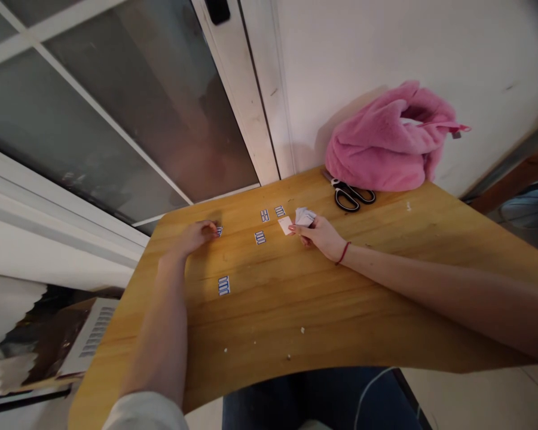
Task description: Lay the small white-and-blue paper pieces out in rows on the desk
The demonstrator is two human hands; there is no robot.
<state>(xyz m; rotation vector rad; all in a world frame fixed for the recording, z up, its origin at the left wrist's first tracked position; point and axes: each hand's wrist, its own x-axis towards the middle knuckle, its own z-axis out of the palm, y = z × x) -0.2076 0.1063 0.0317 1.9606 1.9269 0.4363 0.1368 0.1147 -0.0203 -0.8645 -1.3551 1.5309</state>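
Note:
My left hand (201, 235) is over the left side of the wooden table, its fingertips closed on a small card (219, 231) with blue marks, mostly hidden by the fingers. My right hand (320, 237) grips a fanned bunch of small white cards (303, 216). One pale card (285, 225) sticks out to the left by its thumb. Between the hands lie several blue-marked cards: one card (264, 215) and another card (280, 211) farther back, and a third card (260, 237) a bit closer. Nearer me on the left is a separate card (224, 285).
Black-handled scissors (350, 194) lie at the back of the table (341, 310), partly under a fluffy pink bag (385, 143) against the wall. A glass-paned door (161, 95) borders the back left. Small white scraps (302, 329) dot the front. A box (94, 334) stands below left.

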